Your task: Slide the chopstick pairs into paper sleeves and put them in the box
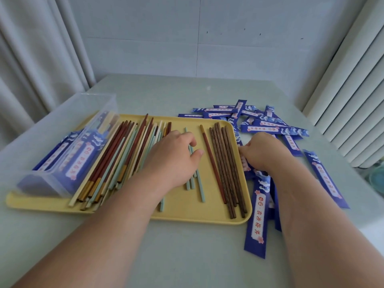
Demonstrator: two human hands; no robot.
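Both hands are down on the work. The left hand (176, 154), centre of frame, is curled over the mint-green chopsticks (200, 185) lying on the bare middle of the yellow tray (187, 214). Thumb on one side, fingers on the other, it pinches them where they lie, and they are not lifted yet.

To the right, the right hand (264, 152) has its fingertips at a blue paper sleeve (245, 165) just beside the tray's right rim. The back of the hand hides the fingers, so I cannot tell whether it has the sleeve or merely touches it.

This looks like the pick-up step: one hand gathering a matched pair, the other fetching its sleeve.

There is plenty left. A thick heap of mixed chopsticks (124, 154) fills the tray's left half, and dark brown wooden chopsticks (228, 169) lie along its right side. Loose sleeves (270, 125) are scattered across the table (187, 256) at right.

The clear plastic box (68, 146), left of frame, rests on the tray's left end and already holds several sleeved pairs.

The next move calls for lifting exactly two mint sticks, though more than two lie together there. Their ends must be evened up, the sleeve's mouth opened and the tips fed in.
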